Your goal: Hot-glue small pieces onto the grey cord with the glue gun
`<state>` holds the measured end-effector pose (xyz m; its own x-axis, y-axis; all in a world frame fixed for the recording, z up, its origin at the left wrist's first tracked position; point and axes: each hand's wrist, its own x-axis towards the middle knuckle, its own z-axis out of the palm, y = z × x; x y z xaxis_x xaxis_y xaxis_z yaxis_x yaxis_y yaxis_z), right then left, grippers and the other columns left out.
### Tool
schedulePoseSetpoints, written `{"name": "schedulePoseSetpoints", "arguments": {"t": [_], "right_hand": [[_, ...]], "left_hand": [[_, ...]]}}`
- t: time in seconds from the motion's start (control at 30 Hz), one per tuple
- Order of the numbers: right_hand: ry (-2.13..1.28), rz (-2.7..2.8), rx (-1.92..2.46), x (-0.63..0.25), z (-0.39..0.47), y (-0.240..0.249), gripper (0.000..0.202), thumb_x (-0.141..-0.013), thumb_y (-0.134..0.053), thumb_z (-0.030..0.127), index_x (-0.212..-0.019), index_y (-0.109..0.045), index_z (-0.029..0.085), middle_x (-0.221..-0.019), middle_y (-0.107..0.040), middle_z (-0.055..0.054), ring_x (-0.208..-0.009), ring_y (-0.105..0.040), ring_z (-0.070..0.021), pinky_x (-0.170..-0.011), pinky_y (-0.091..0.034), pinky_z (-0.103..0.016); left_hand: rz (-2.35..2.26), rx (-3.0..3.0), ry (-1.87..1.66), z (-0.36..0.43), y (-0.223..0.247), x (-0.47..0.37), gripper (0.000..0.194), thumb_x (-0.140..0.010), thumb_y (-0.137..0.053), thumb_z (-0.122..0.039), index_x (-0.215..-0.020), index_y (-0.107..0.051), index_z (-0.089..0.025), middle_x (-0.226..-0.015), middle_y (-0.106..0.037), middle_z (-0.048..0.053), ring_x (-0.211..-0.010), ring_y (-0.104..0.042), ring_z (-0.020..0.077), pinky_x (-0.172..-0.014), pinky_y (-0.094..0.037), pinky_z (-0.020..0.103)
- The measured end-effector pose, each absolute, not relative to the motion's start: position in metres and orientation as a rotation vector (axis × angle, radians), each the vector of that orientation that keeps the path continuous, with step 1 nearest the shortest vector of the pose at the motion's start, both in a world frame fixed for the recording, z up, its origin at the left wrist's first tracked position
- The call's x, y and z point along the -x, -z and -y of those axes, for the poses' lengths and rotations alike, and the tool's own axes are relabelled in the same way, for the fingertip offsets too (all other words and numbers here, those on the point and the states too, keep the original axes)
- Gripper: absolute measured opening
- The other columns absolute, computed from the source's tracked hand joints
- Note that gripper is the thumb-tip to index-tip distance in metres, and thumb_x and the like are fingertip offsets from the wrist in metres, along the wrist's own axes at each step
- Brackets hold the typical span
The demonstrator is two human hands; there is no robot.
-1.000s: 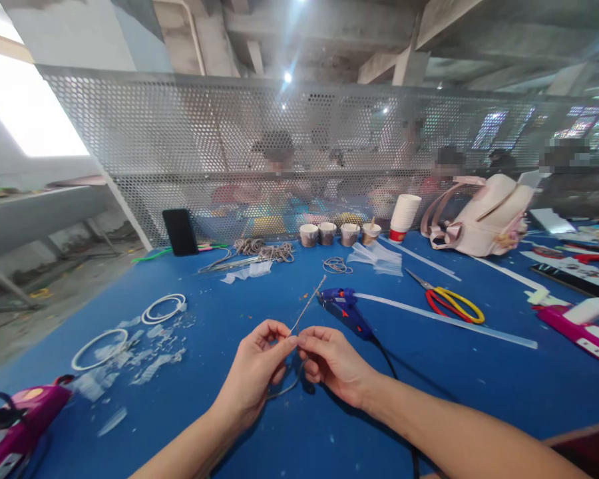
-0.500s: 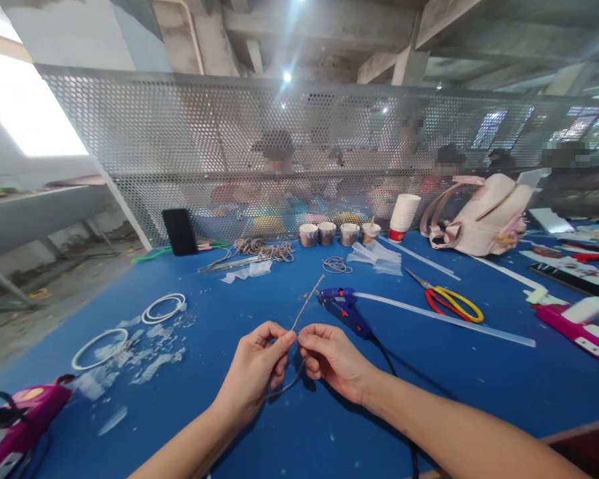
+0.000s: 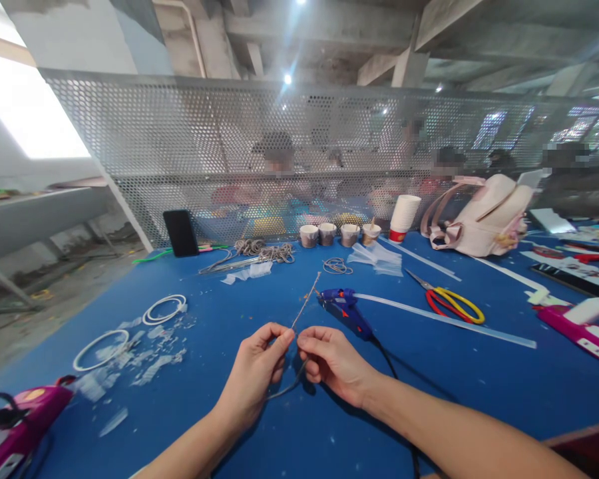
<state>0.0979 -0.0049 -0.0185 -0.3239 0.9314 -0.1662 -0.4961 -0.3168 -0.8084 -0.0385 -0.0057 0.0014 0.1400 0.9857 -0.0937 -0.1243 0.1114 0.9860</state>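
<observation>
In the head view, my left hand [image 3: 255, 369] pinches the lower end of a thin, greyish wrapped stick [image 3: 306, 301] that points up and away. My right hand [image 3: 335, 364] is closed on a grey cord [image 3: 290, 387], its fingertips almost touching the left ones. The cord loops below both hands; where it meets the stick is hidden by the fingers. Just beyond my right hand lies a blue glue gun [image 3: 348, 311] with a long clear glue stick [image 3: 444, 318] in its back. The stick's tip passes close to the gun's nozzle.
Scissors [image 3: 454, 303] lie to the right. White rings [image 3: 100, 350] and plastic scraps [image 3: 162, 366] are at left. Farther back are grey cord bundles [image 3: 264, 250], small filled cups [image 3: 308, 235], stacked paper cups [image 3: 404, 216], a phone [image 3: 180, 233] and a pink backpack [image 3: 489, 216]. A perforated screen [image 3: 180, 146] stands behind.
The wrapped stick's tip has shifted slightly left. Both hands keep nearly the same place and grip.
</observation>
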Motion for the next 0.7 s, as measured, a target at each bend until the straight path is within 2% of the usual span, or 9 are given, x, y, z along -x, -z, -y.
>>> {"name": "schedulePoseSetpoints", "arguments": {"t": [0.13,0.3,0.4,0.5,0.7], "right_hand": [[-1.812,0.808,0.799,-0.0972,0.0049,0.0178,0.026,-0.060,-0.077,0.031,-0.063,-0.057,0.014,-0.051,-0.054,0.005,-0.036,-0.040,-0.0035,-0.038,-0.028,-0.019],[-1.812,0.808,0.798,-0.0973,0.0055,0.0174,0.029,-0.059,-0.078,0.033,-0.062,-0.057,0.014,-0.051,-0.054,0.005,-0.035,-0.040,-0.0033,-0.038,-0.027,-0.020],[-1.816,0.801,0.793,-0.0972,0.0053,0.0185,0.029,-0.059,-0.078,0.033,-0.064,-0.057,0.014,-0.051,-0.054,0.005,-0.035,-0.040,-0.0036,-0.038,-0.027,-0.020],[-1.819,0.796,0.794,-0.0970,0.0049,0.0188,0.029,-0.059,-0.078,0.033,-0.065,-0.058,0.014,-0.051,-0.055,0.005,-0.036,-0.040,-0.0040,-0.038,-0.027,-0.020],[-1.810,0.807,0.802,-0.0983,0.0057,0.0176,0.030,-0.058,-0.078,0.034,-0.064,-0.057,0.014,-0.051,-0.054,0.005,-0.036,-0.040,-0.0041,-0.038,-0.027,-0.020]], "left_hand": [[-1.032,-1.065,-1.071,0.0068,-0.0004,0.0383,0.035,-0.066,-0.069,-0.048,-0.068,-0.054,-0.016,-0.042,-0.026,-0.012,-0.039,-0.016,0.0034,-0.037,-0.013,0.018],[-1.003,-1.052,-1.067,0.0086,-0.0024,0.0377,0.034,-0.068,-0.067,-0.047,-0.068,-0.055,-0.015,-0.046,-0.030,-0.011,-0.038,-0.018,0.0025,-0.036,-0.013,0.017],[-1.010,-1.053,-1.091,0.0090,-0.0042,0.0369,0.028,-0.068,-0.068,-0.040,-0.075,-0.056,-0.016,-0.046,-0.034,-0.011,-0.037,-0.020,0.0022,-0.036,-0.014,0.017],[-1.031,-1.051,-1.137,0.0086,-0.0047,0.0359,0.026,-0.068,-0.069,-0.036,-0.074,-0.052,-0.017,-0.048,-0.039,-0.010,-0.035,-0.022,0.0014,-0.035,-0.014,0.016],[-1.028,-1.059,-1.135,0.0073,-0.0019,0.0363,0.032,-0.068,-0.070,-0.042,-0.069,-0.049,-0.018,-0.039,-0.028,-0.013,-0.035,-0.019,0.0022,-0.035,-0.014,0.016]]}}
